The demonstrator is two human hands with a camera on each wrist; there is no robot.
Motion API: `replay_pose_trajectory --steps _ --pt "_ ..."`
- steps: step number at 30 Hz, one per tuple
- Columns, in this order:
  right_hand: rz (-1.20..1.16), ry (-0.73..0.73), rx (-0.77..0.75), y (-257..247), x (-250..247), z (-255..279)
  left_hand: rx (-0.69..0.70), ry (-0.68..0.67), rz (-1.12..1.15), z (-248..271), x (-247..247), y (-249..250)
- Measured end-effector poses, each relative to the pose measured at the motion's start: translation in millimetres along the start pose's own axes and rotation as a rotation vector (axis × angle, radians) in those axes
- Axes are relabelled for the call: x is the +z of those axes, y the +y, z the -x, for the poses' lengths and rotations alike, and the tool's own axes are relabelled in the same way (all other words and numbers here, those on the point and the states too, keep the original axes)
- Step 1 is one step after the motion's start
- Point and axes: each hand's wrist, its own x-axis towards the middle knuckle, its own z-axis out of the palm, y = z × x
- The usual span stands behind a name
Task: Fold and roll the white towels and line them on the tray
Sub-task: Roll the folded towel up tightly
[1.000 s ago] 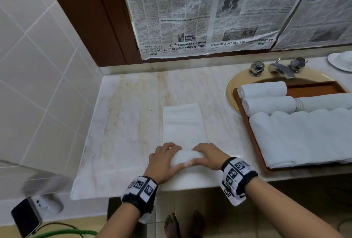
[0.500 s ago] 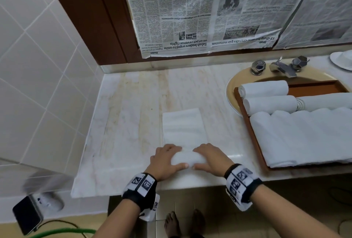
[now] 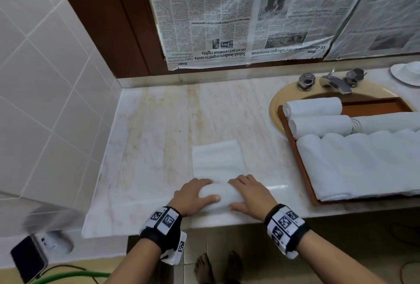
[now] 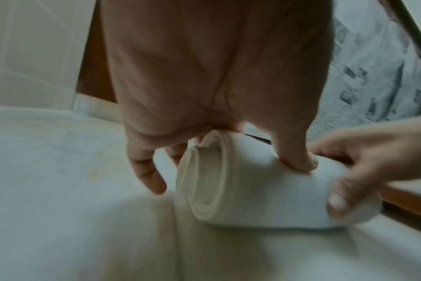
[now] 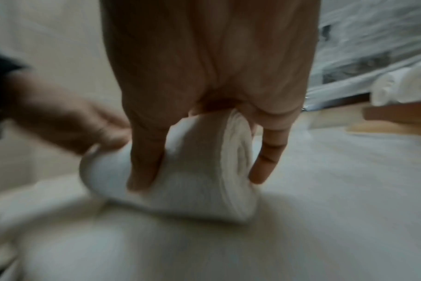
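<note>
1. The marble counter (image 3: pixel 159 138) runs from the tiled wall on the left to a sink (image 3: pixel 276 111) on the right; newspaper (image 3: pixel 238 15) covers the wall behind it.
2. A wooden tray (image 3: pixel 297 158) sits across the sink and the counter's near right edge. A stack of flat white towels (image 3: pixel 363 165) fills its near part, and rolled towels (image 3: pixel 316 107) lie in rows at its far end.
3. The towel being rolled (image 3: pixel 216 161) lies on the counter left of the tray, near the front edge. Its far part is flat; its near end is wound into a roll (image 3: pixel 218 195) lying crosswise.
4. Both forearms reach in from below, each with a black band of printed markers at the wrist, palms down over the roll.
5. The left hand (image 3: pixel 193 195) covers the roll's left end. The fingers curl over the top and far side, and the thumb presses the near side. The left wrist view shows the spiral end (image 4: pixel 204 176) with the little finger (image 4: pixel 144 171) hanging just beside it.
6. The right hand (image 3: pixel 250 195) mirrors this on the right end: the fingers wrap over the top, slightly apart, and the thumb (image 5: pixel 144 152) digs into the near face. That view is blurred.
</note>
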Motion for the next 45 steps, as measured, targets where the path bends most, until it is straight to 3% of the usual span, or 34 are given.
replay_pose_trajectory --steps 4,7,10,12,14,17,21,24,26,29,32,36,40,42,45 --pt "-0.273 -0.223 0.07 6 -28 -22 0.11 0.216 -0.251 18 12 7" --pt "-0.421 -0.307 0.087 12 -34 -24 0.099 0.204 -0.181 19 15 2" --pt "-0.265 -0.103 0.067 11 -21 -10 0.069 0.099 -0.023 10 4 -1" --pt "0.024 0.086 -0.056 8 -9 3 0.067 0.023 0.091 3 -7 2" --pt "0.151 0.141 -0.139 3 -2 10 0.071 -0.025 0.157 -1 -12 5" --pt "0.057 0.05 -0.08 5 -1 0 0.075 0.019 0.134 -3 -9 6" --pt "-0.369 -0.146 0.019 15 -27 -19 0.091 0.211 -0.103 7 7 1" --pt "-0.452 -0.25 0.057 20 -34 -21 0.072 0.209 -0.071 9 9 -4" --pt "-0.384 -0.162 0.072 17 -26 -13 0.061 0.124 -0.039 4 1 -4" --pt "-0.012 0.086 -0.058 8 -7 8 0.065 -0.021 0.037 -9 -15 -3" --pt "0.129 0.115 -0.075 7 1 10 0.055 0.011 0.041 -16 -14 -5" --pt "-0.045 -0.076 0.014 15 -19 -19 0.155 0.249 0.082 -6 1 0" --pt "-0.233 -0.188 0.089 17 -40 -44 0.178 0.31 0.111 -7 13 -6" --pt "-0.297 -0.166 0.094 20 -39 -44 0.147 0.3 0.14 -12 10 -6" --pt "-0.272 0.029 0.043 23 -29 -29 0.101 0.259 0.192 -15 1 -3"
